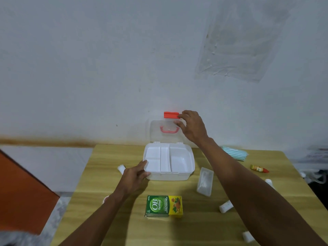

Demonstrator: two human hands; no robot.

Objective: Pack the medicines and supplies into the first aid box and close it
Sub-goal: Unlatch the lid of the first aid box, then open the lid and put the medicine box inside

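White box [170, 176] open, empty | right hand [192, 128] pinches lid [156, 128], 12 o'clock | left hand [134, 174] grips box, 8 o'clock | nothing packed

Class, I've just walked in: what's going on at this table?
A person is getting a first aid box ready for packing. The right hand pinches the top edge of the clear lid by its red latch, holding it upright. The left hand grips the box's front left corner. The white compartments inside are empty. A green and yellow carton, a clear packet, an orange tube and a striped pack lie on the table around it, not yet packed.
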